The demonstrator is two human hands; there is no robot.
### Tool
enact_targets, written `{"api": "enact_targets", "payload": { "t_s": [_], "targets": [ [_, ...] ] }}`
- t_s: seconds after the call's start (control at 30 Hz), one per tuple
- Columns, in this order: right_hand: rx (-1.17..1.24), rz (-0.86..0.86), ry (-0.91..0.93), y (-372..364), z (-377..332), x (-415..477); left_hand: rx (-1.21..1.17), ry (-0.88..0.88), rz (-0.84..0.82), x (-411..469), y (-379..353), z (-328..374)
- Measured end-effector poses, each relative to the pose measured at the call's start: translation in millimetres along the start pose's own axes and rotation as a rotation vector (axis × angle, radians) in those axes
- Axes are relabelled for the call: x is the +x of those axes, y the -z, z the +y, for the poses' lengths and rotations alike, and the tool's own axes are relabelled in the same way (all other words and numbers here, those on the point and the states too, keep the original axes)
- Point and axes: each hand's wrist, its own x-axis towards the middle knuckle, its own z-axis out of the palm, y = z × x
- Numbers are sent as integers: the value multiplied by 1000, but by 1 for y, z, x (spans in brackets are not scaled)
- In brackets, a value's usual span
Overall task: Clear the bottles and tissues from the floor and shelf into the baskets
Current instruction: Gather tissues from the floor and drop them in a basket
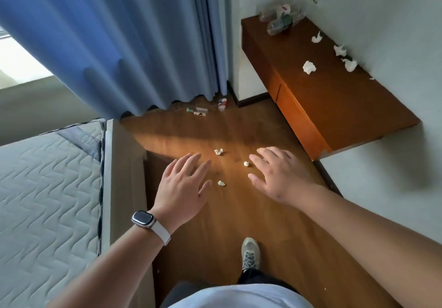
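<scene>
Three crumpled white tissues lie on the wooden floor: one (218,151) farthest, one (246,163) by my right fingertips, one (221,183) nearest. My left hand (183,184) and my right hand (277,173) hover high above them, both empty with fingers spread. Two bottles rest on the floor at the curtain's foot: a clear one lying flat (197,112) and one (222,104) with a red and blue label. On the wooden shelf (334,106) at the right sit several crumpled tissues (309,67) and a heap of empty plastic bottles (281,19) at its far end. No basket is in view.
A bed with a quilted mattress (47,188) and its beige frame (117,164) fills the left side. A blue curtain (114,44) hangs at the back. My shoe (250,254) stands on the floor below my hands. White walls flank the shelf.
</scene>
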Motion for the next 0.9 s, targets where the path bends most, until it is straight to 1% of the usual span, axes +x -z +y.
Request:
{"api": "enact_targets", "payload": {
  "t_s": [0.07, 0.23, 0.4, 0.53, 0.7, 0.9],
  "targets": [
    [4, -13, -16, -4, 15, 16, -12, 8, -19, 19, -5, -1],
    [104, -35, -75, -13, 46, 69, -40, 16, -72, 77, -27, -18],
    [152, -84, -134, -44, 65, 126, -74, 4, -138, 137, -79, -51],
    [134, -123, -239, -78, 83, 176, -142, 17, -222, 191, -136, -82],
    [82, -115, -333, -140, 105, 244, -195, 36, -287, 252, -223, -131],
    [146, -167, -383, -248, 137, 314, -218, 6, -365, 299, -347, -159]
  ]
}}
